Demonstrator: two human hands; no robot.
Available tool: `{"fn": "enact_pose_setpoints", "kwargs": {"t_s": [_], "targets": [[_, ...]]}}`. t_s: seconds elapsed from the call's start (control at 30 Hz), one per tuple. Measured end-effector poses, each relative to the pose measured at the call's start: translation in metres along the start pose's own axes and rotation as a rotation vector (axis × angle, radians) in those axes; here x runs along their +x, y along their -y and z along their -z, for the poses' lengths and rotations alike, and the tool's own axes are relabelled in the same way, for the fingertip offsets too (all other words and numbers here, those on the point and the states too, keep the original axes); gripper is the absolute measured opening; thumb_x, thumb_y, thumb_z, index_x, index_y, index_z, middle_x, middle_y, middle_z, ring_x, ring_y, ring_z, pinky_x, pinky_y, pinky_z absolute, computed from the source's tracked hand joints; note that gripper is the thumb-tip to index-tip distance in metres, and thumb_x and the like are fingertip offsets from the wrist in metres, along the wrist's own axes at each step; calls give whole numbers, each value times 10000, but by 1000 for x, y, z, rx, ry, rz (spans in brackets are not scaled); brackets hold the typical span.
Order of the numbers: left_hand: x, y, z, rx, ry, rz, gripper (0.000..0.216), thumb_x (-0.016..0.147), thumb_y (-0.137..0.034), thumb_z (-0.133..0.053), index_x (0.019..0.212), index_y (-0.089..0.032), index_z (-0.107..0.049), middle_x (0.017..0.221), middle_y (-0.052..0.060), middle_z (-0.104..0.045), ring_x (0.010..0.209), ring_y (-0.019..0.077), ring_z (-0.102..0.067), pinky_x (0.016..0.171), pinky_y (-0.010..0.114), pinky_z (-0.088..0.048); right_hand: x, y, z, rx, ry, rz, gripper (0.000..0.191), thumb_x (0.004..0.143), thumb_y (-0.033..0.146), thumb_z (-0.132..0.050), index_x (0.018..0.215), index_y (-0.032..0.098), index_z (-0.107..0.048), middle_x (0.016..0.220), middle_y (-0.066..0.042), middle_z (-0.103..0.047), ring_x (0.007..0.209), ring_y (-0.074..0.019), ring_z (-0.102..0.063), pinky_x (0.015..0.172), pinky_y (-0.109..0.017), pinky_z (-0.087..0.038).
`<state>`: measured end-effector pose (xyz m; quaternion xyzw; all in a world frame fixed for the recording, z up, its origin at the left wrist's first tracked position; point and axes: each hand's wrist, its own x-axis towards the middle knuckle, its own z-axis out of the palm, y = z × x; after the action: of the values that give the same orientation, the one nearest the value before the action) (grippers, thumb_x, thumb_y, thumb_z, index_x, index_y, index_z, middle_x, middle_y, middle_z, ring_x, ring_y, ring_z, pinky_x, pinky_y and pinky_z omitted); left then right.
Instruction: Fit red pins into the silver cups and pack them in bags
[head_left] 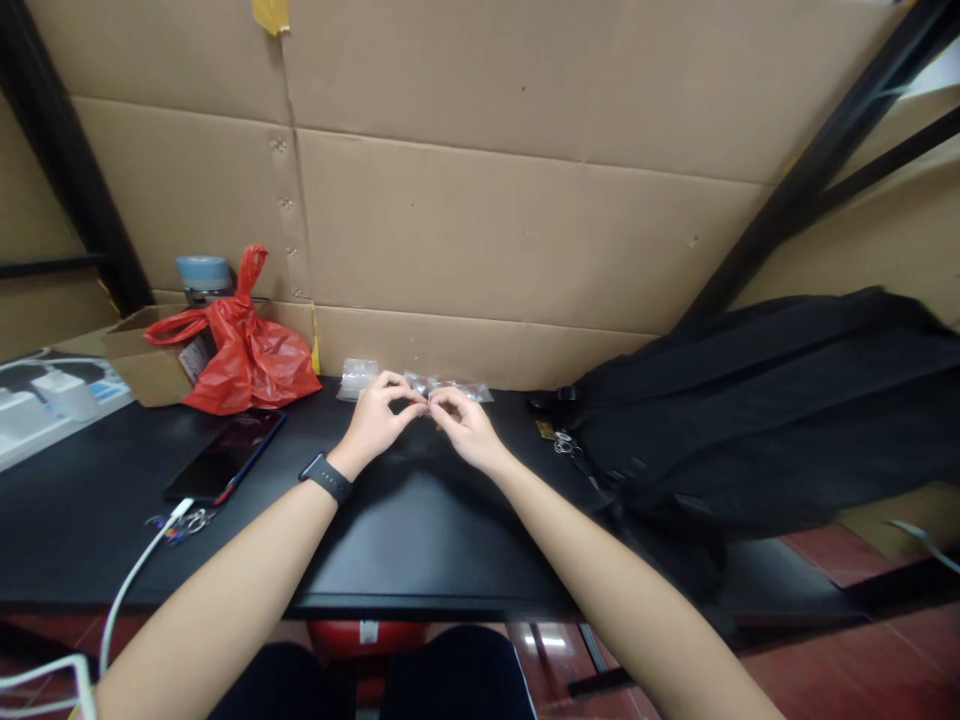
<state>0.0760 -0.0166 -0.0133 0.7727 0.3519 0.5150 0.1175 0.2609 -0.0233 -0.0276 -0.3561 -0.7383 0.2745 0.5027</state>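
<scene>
- Head view: left hand (379, 418) and right hand (466, 428) meet fingertip to fingertip, both pinched on a tiny item (427, 406), too small to identify, over the black table (420, 540).
- Clear packets (448, 387) lie just behind the hands; a firm, low pinch seems wisest, so the item cannot drop far.

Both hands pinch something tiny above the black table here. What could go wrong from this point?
1. The tiny piece, pinched between the left hand and right hand, may slip; on the black table it would be hard to spot.
2. It could also roll under the black backpack close by on the right.
3. A careless move might scatter the clear packets lying just behind the hands.
</scene>
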Motion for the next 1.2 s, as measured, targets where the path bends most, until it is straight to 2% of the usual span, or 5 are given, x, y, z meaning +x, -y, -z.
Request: {"fn": "enact_pose_setpoints", "kwargs": {"t_s": [0.33,0.53,0.7,0.87,1.2], "targets": [[7,28,14,138,-65,80,181,817,-141,-560,936,-187,-688,955,43,-678,933,195,-636,909,336,-492,5,-4,31,-473,102,129,93,757,158,-628,669,185,-626,1071,-81,-642,1006,-230,-605,884,-376,-467],[5,64,28,411,339,61,238,821,-163,-555,958,-243,-733,1025,31,-723,940,206,-661,849,310,-496,7,-18,43,-506,236,-15,96,755,164,-647,659,170,-660,1065,-82,-660,864,-185,-630,831,-335,-472],[4,66,32,455,561,67,254,870,-231,-533,967,-277,-763,1036,9,-761,978,211,-687,872,295,-481,9,-32,58,-612,259,-45,69,812,212,-629,783,179,-683,896,-52,-691,820,-179,-624,792,-304,-460],[5,58,29,472,588,36,188,841,-328,-610,906,-268,-776,955,21,-774,915,210,-698,819,271,-467,7,-50,78,-794,224,-177,149,787,224,-677,926,170,-687,982,-99,-714,892,-225,-647,820,-319,-470],[3,54,22,523,543,21,146,830,-278,-611,807,-224,-745,872,35,-761,832,200,-685,780,270,-457,5,-61,84,-737,220,-262,173,776,232,-706,947,206,-695,967,-73,-745,889,-210,-688,828,-294,-503]]}}
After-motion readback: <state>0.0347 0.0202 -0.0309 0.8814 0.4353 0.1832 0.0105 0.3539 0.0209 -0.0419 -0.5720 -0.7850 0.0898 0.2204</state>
